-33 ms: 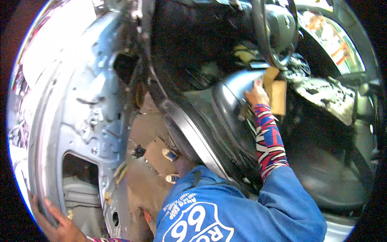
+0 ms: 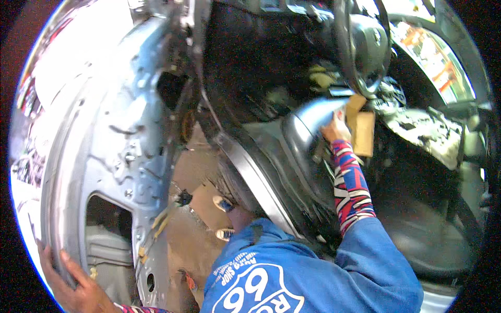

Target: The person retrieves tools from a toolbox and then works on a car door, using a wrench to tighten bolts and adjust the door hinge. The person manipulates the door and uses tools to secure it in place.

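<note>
At the lower left my left hand (image 2: 81, 292) wraps round the rear edge of the open car door (image 2: 107, 156), thumb on the inner side and fingers on the outer side. The door's bare metal inner panel shows, without trim. My right hand (image 2: 336, 129) is over the front of the glossy dark seat (image 2: 308, 117), beside a brown cardboard box (image 2: 364, 134) with a raised flap. Its fingers are bent, with a small reddish spot near the tips. Blur and the hand itself hide what is in them, if anything.
The steering wheel (image 2: 360, 57) stands above the seat front. A pale, torn-looking piece (image 2: 422, 128) lies beyond the box. Along the door opening runs the metal sill (image 2: 261, 182). Flat cardboard (image 2: 206, 203) lies on the floor by my shoes (image 2: 223, 204).
The whole view has shifted slightly, so the car appears a little farther right and lower. My left hand stays on the door edge and my right hand stays beside the cardboard box.
</note>
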Demonstrator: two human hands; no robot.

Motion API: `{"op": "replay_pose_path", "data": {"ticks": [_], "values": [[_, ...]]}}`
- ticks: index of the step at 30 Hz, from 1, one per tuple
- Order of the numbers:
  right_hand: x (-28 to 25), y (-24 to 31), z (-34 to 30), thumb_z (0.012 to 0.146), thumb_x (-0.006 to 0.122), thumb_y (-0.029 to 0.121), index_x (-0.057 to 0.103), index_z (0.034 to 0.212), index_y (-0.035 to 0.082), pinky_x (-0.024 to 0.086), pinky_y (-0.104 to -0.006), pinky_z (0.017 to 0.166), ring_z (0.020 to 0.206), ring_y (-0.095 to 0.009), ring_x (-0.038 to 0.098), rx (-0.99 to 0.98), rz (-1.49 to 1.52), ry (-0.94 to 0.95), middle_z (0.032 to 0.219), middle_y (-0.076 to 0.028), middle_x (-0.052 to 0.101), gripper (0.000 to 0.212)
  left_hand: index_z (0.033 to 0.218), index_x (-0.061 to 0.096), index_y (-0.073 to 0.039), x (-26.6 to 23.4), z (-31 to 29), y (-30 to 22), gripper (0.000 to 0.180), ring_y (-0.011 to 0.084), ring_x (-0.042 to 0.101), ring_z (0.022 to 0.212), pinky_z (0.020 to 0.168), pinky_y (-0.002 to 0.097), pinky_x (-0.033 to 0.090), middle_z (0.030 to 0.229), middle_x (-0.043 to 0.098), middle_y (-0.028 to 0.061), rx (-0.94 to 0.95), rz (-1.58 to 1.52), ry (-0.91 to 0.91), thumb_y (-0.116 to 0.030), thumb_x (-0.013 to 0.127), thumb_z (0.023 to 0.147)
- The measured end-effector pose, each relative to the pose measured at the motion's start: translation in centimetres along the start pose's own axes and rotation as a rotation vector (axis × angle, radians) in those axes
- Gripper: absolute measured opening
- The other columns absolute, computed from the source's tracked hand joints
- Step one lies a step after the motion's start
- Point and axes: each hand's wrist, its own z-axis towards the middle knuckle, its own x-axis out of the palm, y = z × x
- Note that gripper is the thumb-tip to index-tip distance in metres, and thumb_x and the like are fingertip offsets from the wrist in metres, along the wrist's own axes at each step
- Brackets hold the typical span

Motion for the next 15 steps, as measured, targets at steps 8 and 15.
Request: {"op": "replay_pose_path", "data": {"ticks": [8,15], "values": [[0.5,0.3,2.6,0.071,0.071,0.046,0.070,0.119,0.000,0.053,-0.0470,0.098,0.109,-0.041,0.068,0.159,0.147,-0.041,0.124,-0.027,0.066,0.066,0.119,0.063,-0.003,-0.9,-0.4,0.1,0.032,0.0317,0.057,0.127,0.099,0.0454,0.044,0.136,0.063,0.0108,-0.056,0.035,0.115,-0.024,0.062,0.096],[-4.6,2.4,-0.4,0.079,0.075,0.040,0.074,0.093,-0.002,0.054,-0.0469,0.075,0.082,-0.039,0.070,0.156,0.497,-0.379,0.094,-0.024,0.073,0.045,0.120,0.062,-0.009,-1.7,-0.1,-0.7,0.036,0.0304,0.053,0.130,0.104,0.0456,0.037,0.138,0.061,0.0072,-0.101,0.030,0.171,-0.027,0.065,0.089]]}}
